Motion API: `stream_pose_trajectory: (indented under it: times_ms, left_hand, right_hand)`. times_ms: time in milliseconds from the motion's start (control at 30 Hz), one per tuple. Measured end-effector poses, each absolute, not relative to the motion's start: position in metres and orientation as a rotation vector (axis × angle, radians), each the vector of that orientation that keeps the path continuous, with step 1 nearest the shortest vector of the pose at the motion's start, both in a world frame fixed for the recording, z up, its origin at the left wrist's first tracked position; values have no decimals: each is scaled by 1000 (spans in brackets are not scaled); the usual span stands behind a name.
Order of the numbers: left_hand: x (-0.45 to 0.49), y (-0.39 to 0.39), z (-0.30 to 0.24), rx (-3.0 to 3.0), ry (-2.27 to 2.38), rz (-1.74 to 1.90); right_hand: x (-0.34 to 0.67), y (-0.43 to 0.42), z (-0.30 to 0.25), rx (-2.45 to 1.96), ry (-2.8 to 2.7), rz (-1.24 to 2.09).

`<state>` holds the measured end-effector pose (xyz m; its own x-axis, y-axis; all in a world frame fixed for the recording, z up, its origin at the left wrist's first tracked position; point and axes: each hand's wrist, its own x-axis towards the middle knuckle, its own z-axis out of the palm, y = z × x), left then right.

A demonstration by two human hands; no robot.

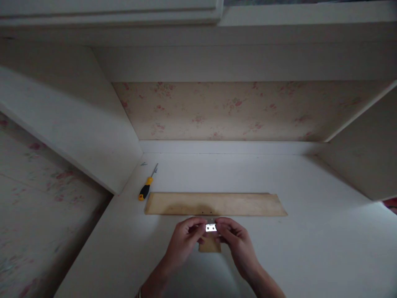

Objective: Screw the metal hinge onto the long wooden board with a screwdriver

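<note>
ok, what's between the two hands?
Head view: a small metal hinge, pinched by left hand and right hand over a small wood block.

No legible txt, labels, nos. — none anywhere.

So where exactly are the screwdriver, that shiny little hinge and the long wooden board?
screwdriver (145, 192), head view, on its yellow and black handle.
hinge (211, 227), head view, on its bright metal face.
long wooden board (242, 204), head view, on the middle of its top face.
</note>
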<state>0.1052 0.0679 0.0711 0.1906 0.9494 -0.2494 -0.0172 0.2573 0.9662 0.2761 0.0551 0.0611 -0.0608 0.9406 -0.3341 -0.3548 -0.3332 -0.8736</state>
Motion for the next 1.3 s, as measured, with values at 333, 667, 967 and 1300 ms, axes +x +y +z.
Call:
stream_pose_trajectory:
  times_ms: [333,667,967,1300]
  left_hand:
    - [104,68,69,1128,1201,956]
    - [102,64,69,1755,1326,1002]
    - [87,69,72,2411,1040,1233]
    - [84,69,74,2536,873,1255]
  right_hand:
    - [270,56,58,-1191,-951,1442]
    - [270,54,64,-1193,-872,1511]
    - [272,50,67,-1164,-923,1449]
    - [273,58,61,-1072,-600,1873]
